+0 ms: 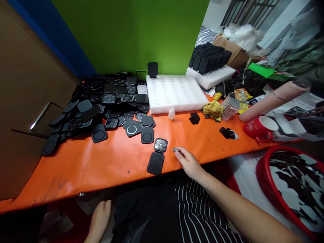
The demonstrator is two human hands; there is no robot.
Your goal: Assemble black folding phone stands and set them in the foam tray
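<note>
Left hand (100,216) low below the table edge, fingers loose, holding nothing. Right hand (187,161) on the orange table (101,165), fingertips pinched on a small grey disc (174,149), probably a magnet; too small to be sure. Just left of it lies an opened hinged case (157,156), round sockets up. Farther back, a big heap (101,104) of like cases waits. White foam tray (174,92): one case (152,69) stood in it, other slots bare. Judged: early going.
</note>
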